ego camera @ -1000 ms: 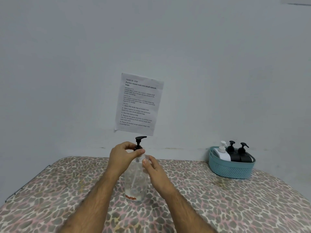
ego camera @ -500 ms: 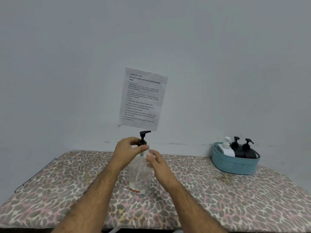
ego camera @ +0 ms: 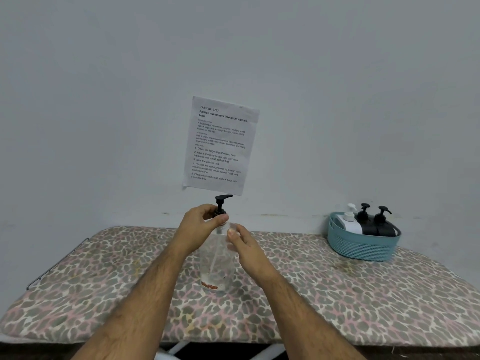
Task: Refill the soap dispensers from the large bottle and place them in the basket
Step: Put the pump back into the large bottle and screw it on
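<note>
Standing upright in the middle of the counter [ego camera: 337, 294] is a clear bottle [ego camera: 217, 266] with a black pump [ego camera: 221, 203] on top. The left hand [ego camera: 200, 229] pinches the collar of the pump with its fingers and thumb. The right hand [ego camera: 244, 245] is curled around the side of the bottle, with its thumb on the glassy wall. Far to the right, near the wall, sits a blue basket [ego camera: 363, 245]. In it stand 3 dispensers, 1 white dispenser [ego camera: 349, 222] and 2 black dispensers [ego camera: 374, 222]. A printed paper [ego camera: 220, 146] hangs on the wall behind the bottle.
</note>
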### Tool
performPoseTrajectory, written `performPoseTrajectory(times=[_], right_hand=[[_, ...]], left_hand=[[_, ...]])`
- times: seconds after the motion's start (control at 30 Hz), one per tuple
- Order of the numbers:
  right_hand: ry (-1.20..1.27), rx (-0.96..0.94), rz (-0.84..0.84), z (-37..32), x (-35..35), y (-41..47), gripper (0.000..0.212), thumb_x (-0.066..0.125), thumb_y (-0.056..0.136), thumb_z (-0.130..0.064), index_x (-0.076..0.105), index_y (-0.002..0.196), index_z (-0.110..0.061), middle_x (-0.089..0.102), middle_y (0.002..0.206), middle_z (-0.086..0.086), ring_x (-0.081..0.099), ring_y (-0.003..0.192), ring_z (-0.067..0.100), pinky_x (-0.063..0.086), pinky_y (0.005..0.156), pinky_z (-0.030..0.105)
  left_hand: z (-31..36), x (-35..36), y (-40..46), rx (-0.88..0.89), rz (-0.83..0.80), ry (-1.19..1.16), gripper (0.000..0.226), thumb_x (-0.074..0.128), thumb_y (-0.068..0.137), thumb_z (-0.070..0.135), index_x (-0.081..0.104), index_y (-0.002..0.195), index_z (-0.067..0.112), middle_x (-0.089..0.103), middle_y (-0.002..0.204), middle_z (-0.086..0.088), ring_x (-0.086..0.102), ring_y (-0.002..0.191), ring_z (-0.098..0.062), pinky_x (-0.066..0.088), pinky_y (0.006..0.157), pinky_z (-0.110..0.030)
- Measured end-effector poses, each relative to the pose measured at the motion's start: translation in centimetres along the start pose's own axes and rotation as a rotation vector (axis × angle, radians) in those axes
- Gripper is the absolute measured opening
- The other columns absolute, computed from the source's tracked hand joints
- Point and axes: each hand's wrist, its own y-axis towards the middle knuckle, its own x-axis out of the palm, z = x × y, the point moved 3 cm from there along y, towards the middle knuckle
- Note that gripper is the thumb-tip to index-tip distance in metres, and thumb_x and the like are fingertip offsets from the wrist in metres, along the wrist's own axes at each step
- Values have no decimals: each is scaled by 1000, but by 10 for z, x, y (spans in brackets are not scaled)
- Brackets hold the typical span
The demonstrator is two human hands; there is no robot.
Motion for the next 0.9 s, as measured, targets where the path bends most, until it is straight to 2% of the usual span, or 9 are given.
performPoseTrajectory(times=[0.07,0.17,0.3,0.4,0.53,0.63,0.73,0.8,0.9], right_hand=[[5,-1,-4,-2,0,-1,56,40,98,-58,36,148,-33,47,147,-2,51,129,16,36,95,30],[13,-7,-14,-6,0,-3,56,40,99,-57,34,148,-32,45,148,-1,49,131,17,36,96,30],[-34,27,-44,-2,1,-4,76,31,90,-76,19,154,-36,32,158,-1,37,141,20,33,112,42],[-18,64,-49,3,-1,-9,99,30,75,-91,4,155,-40,17,163,-6,29,146,20,29,116,51],[-54,47,-8,17,-4,-18,75,50,95,-58,16,154,-29,44,147,2,50,124,18,46,101,41],[-27,56,37,30,-5,-20,55,52,95,-54,36,142,-30,52,135,-1,56,116,15,51,97,43],[41,28,73,29,-12,-19,25,49,101,-43,47,123,-32,57,119,-7,57,102,2,55,85,33],[70,-7,108,25,-20,-17,19,49,101,-41,51,119,-34,59,115,-11,58,103,3,55,80,31],[68,-19,163,26,-41,-9,30,51,100,-43,56,125,-28,60,122,-7,59,108,9,57,81,35]], left_hand=[[-5,4,-8,4,36,-41,19,69,88,33,68,106,29,71,107,13,62,105,0,48,100,-33],[-18,8,-28,-81,91,-154,56,62,91,43,49,141,21,50,139,12,48,127,-6,39,109,-34],[-41,5,-51,-191,84,-255,73,59,85,56,41,146,20,46,146,3,47,130,-13,42,109,-41],[-49,6,-59,-225,29,-261,58,60,90,43,46,141,21,54,133,7,54,121,-13,50,96,-33],[-57,11,-65,-234,-26,-302,49,61,95,23,45,141,27,58,121,15,58,107,-1,52,77,-18],[-53,16,-66,-210,17,-289,46,61,94,18,46,135,34,57,113,22,57,106,-1,52,71,-14],[-49,25,-62,-178,59,-276,41,64,93,16,50,125,38,59,107,27,60,100,4,54,68,-17],[-48,31,-56,-187,73,-298,41,65,92,18,53,127,36,62,110,23,62,101,2,55,71,-23],[-41,47,-43,-188,70,-333,39,64,93,16,55,124,37,62,110,20,63,98,3,56,70,-23]])
